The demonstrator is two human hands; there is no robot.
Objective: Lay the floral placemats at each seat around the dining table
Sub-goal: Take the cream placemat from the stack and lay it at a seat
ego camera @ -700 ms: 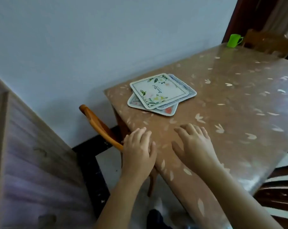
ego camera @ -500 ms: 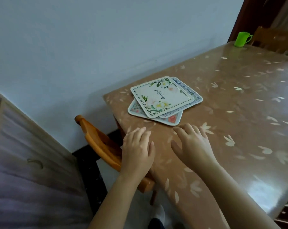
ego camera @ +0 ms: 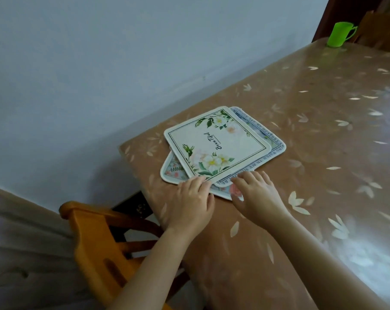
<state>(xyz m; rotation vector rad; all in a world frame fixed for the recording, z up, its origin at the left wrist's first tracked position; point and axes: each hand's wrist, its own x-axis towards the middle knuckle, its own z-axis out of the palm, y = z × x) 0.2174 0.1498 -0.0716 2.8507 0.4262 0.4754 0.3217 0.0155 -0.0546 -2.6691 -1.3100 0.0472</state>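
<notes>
Fingers (ego camera: 195, 182) of the left hand (ego camera: 193, 204), close together and lightly bent, touch the near edge of the stacked placemats (ego camera: 216, 142). The right hand (ego camera: 259, 198), fingers slightly spread, rests its tips there too. The stack lies at 12 o'clock by the table (ego camera: 312, 175) corner, with a chair (ego camera: 95, 242) at 8 and a green cup (ego camera: 338, 34) at 2.

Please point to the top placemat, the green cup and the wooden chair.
top placemat (ego camera: 216, 142), head view, its cream middle by the lettering
green cup (ego camera: 339, 35), head view, its side wall
wooden chair (ego camera: 87, 238), head view, its orange backrest
</notes>
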